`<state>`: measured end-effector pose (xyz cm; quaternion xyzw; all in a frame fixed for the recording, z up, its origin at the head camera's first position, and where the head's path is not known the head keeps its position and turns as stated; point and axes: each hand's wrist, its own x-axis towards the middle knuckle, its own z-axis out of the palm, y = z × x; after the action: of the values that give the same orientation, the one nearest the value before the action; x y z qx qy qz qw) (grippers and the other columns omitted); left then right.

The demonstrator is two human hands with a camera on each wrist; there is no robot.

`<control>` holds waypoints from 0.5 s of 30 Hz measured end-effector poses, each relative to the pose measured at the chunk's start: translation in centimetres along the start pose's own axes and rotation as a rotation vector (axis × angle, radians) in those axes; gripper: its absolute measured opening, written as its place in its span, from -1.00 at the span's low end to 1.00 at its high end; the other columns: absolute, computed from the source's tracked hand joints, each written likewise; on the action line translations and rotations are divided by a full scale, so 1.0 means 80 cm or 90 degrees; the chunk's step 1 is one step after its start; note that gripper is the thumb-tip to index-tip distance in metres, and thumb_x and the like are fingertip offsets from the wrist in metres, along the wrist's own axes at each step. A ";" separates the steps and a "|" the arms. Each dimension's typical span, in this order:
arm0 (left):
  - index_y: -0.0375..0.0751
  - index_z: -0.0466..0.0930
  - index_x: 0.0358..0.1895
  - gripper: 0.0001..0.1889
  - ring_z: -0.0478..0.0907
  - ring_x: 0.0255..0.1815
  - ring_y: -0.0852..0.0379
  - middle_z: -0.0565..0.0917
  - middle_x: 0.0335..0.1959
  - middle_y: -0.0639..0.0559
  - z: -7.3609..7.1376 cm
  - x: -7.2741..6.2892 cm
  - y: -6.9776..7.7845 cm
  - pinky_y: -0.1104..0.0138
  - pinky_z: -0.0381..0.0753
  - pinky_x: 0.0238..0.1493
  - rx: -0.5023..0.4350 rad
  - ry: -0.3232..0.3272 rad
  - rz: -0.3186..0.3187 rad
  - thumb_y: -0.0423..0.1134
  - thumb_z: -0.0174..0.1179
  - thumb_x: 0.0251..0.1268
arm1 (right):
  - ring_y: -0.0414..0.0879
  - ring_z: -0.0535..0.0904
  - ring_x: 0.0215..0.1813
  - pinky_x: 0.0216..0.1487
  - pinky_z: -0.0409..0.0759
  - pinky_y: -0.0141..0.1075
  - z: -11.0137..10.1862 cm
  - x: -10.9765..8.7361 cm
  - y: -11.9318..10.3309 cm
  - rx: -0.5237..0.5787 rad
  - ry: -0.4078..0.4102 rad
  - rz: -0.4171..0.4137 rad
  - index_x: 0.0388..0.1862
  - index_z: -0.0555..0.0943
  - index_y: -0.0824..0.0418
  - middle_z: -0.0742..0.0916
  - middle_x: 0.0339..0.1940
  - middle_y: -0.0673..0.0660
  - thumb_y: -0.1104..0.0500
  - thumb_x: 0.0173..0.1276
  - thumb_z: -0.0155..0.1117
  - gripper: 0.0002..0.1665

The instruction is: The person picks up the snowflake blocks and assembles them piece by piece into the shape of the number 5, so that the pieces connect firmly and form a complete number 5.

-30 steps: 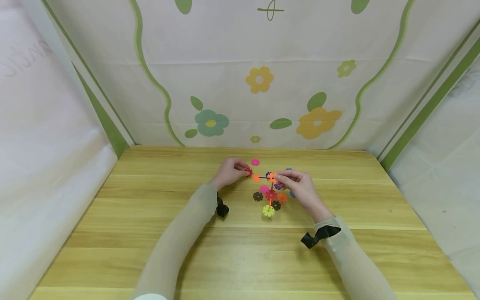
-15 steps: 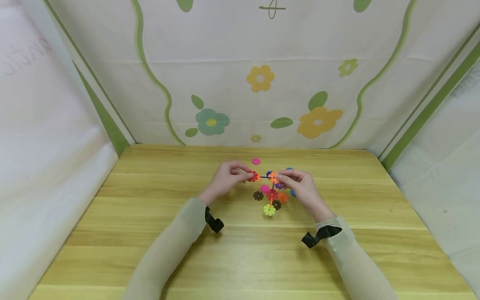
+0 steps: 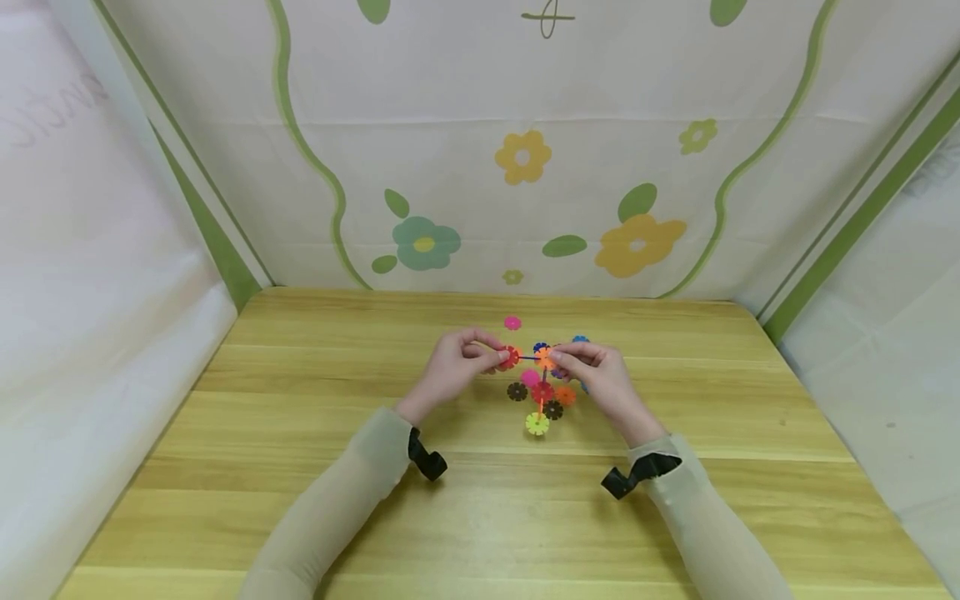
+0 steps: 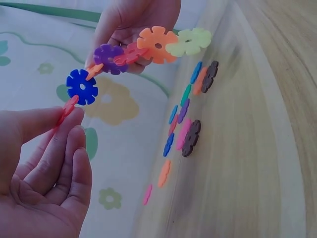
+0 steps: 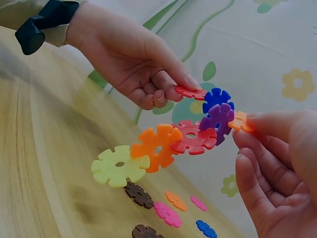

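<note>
My left hand (image 3: 461,364) pinches a red snowflake disc (image 5: 192,93) between thumb and index finger, right at the edge of a blue disc (image 5: 218,99). Thumb and fingers of my right hand (image 3: 600,375) grip an orange disc (image 5: 240,122) in the same notched flower shape. That orange disc joins the blue one and a purple disc (image 5: 225,116). From the purple disc the chain runs on through a red disc (image 5: 200,145) and another orange disc (image 5: 146,141) to a yellow disc (image 5: 106,171) at its near end. The chain is held up above the table.
Loose snowflake discs lie flat on the wooden table (image 3: 480,517) beneath the hands, among them pink (image 3: 512,323), dark brown (image 3: 512,392) and blue (image 4: 169,145) ones. A white cloth with printed flowers (image 3: 522,133) stands behind the table's far edge.
My left hand has brought the red disc rightward and slightly nearer, up to the blue disc. The right hand has stayed almost in place with the chain.
</note>
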<state>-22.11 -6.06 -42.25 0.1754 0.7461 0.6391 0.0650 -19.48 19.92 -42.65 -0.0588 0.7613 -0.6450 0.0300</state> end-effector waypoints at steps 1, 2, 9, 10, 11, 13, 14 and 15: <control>-0.25 0.68 -0.13 -0.85 0.70 -0.20 -0.35 0.78 -0.34 -0.03 0.000 0.000 -0.001 -0.15 0.67 -0.07 0.003 0.001 0.000 -0.26 0.38 0.37 | 0.20 0.65 -0.08 0.02 0.66 -0.03 0.000 0.000 0.001 -0.001 -0.001 -0.001 0.06 0.72 0.32 0.78 -0.13 0.14 -0.02 0.45 0.39 -0.56; -0.24 0.68 -0.13 -0.84 0.70 -0.20 -0.34 0.78 -0.34 -0.02 0.000 -0.001 -0.001 -0.15 0.66 -0.07 0.007 0.001 -0.001 -0.24 0.38 0.37 | 0.22 0.65 -0.07 0.02 0.66 -0.02 0.001 0.001 0.001 0.001 -0.003 -0.003 0.06 0.72 0.32 0.78 -0.13 0.14 -0.01 0.45 0.39 -0.56; -0.19 0.70 -0.13 -0.83 0.68 -0.17 -0.36 0.78 -0.37 0.01 0.003 -0.004 0.000 -0.25 0.58 -0.07 0.016 -0.001 -0.005 -0.18 0.38 0.37 | 0.29 0.63 -0.05 0.05 0.66 -0.01 0.004 0.000 0.002 0.021 -0.002 -0.007 0.03 0.71 0.35 0.76 -0.14 0.17 0.02 0.43 0.41 -0.58; -0.19 0.70 -0.13 -0.83 0.68 -0.17 -0.36 0.78 -0.37 0.02 0.004 -0.005 0.001 -0.25 0.58 -0.08 0.016 0.003 -0.005 -0.17 0.38 0.37 | 0.26 0.64 -0.06 0.04 0.66 -0.02 0.005 0.001 0.002 0.019 0.000 -0.007 0.03 0.71 0.34 0.76 -0.14 0.16 0.01 0.43 0.41 -0.57; -0.19 0.70 -0.13 -0.82 0.67 -0.17 -0.36 0.78 -0.37 0.02 0.005 -0.005 0.001 -0.24 0.59 -0.08 0.017 0.006 -0.006 -0.17 0.38 0.37 | 0.22 0.64 -0.07 0.04 0.66 -0.02 0.005 0.001 0.002 0.017 0.002 -0.005 0.03 0.71 0.34 0.76 -0.13 0.16 0.00 0.43 0.41 -0.57; -0.19 0.69 -0.13 -0.82 0.67 -0.17 -0.36 0.78 -0.37 0.02 0.006 -0.005 0.003 -0.24 0.59 -0.08 0.015 0.012 -0.007 -0.17 0.38 0.37 | 0.21 0.64 -0.08 0.05 0.66 -0.01 0.005 0.001 0.002 0.015 0.007 0.000 0.03 0.72 0.33 0.76 -0.13 0.16 -0.01 0.42 0.42 -0.57; -0.20 0.69 -0.13 -0.82 0.67 -0.17 -0.36 0.78 -0.37 0.02 0.007 -0.005 0.004 -0.24 0.58 -0.07 0.011 0.015 -0.008 -0.17 0.38 0.38 | 0.22 0.64 -0.08 0.06 0.65 0.00 0.005 0.001 0.002 0.013 0.008 0.002 0.03 0.72 0.33 0.76 -0.13 0.16 -0.01 0.42 0.41 -0.56; -0.20 0.69 -0.13 -0.82 0.67 -0.17 -0.35 0.78 -0.37 0.02 0.007 -0.005 0.004 -0.24 0.58 -0.07 0.010 0.019 -0.009 -0.17 0.38 0.38 | 0.25 0.63 -0.06 0.06 0.65 0.01 0.006 0.001 0.002 0.012 0.009 0.004 0.03 0.72 0.33 0.76 -0.12 0.16 -0.01 0.42 0.41 -0.56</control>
<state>-21.51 -5.59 -42.06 0.1615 0.7533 0.6350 0.0571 -19.55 19.49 -42.85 -0.0515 0.7554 -0.6526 0.0271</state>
